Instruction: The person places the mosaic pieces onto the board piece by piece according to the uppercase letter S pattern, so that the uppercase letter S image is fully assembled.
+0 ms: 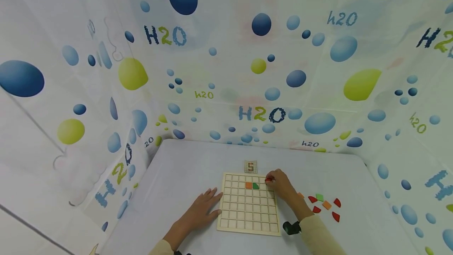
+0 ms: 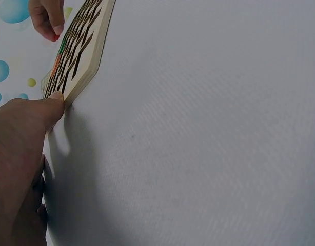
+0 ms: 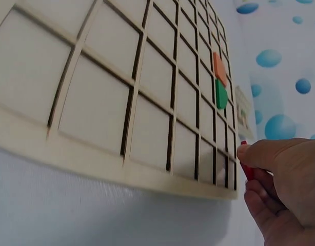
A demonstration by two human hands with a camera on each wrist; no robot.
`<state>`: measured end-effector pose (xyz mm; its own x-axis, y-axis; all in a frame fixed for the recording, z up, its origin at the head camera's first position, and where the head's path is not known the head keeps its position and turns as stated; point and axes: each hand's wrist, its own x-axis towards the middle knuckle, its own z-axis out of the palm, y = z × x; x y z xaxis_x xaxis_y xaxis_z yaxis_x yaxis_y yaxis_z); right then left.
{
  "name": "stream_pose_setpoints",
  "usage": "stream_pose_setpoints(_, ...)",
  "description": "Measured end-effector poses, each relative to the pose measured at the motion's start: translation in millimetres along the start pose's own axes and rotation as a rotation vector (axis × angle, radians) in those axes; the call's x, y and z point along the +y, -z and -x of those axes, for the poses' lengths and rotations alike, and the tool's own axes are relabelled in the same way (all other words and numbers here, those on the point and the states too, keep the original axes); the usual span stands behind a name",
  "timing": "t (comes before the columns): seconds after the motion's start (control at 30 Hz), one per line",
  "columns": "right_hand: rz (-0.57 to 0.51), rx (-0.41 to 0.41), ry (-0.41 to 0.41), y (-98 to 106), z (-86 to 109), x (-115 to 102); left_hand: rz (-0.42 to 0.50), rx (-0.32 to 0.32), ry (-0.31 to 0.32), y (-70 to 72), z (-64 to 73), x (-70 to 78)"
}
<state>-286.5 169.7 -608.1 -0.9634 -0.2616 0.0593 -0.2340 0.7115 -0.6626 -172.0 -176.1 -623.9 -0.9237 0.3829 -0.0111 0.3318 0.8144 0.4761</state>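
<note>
A pale wooden grid board (image 1: pixel 249 231) lies flat on the white table. An orange square tile (image 1: pixel 249 185) and a green tile with one rounded side (image 1: pixel 255 186) sit side by side in cells near its far edge. My left hand (image 1: pixel 201 209) rests at the board's left edge, fingers extended; the left wrist view shows its thumb (image 2: pixel 54 105) touching the rim. Over the far right corner, my right hand (image 1: pixel 282 185) pinches a red tile (image 3: pixel 247 169) between thumb and fingers. Its full outline is hidden by the fingers.
A small card with a grid pattern (image 1: pixel 251 167) lies just beyond the board. To the right are loose tiles: several red wedges (image 1: pixel 336 216), a light green square (image 1: pixel 320 197) and an orange square (image 1: pixel 327 205). A printed curtain (image 1: pixel 226 74) stands behind the table.
</note>
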Motion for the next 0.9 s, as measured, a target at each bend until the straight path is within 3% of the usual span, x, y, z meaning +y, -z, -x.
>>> stream_pose_setpoints(0.5,-0.003,-0.079,0.165,-28,-12.8,-39,0.001,-0.011,0.017,-2.6,-0.5,-1.5)
stream_pose_setpoints(0.73,-0.044,-0.100,0.309,-38,-11.4,-49,-0.002,-0.021,0.022,-3.8,0.2,-1.8)
stream_pose_setpoints(0.9,-0.109,-0.169,0.284,-44,-12.7,-56,0.004,-0.020,0.023,-3.6,-0.3,-1.8)
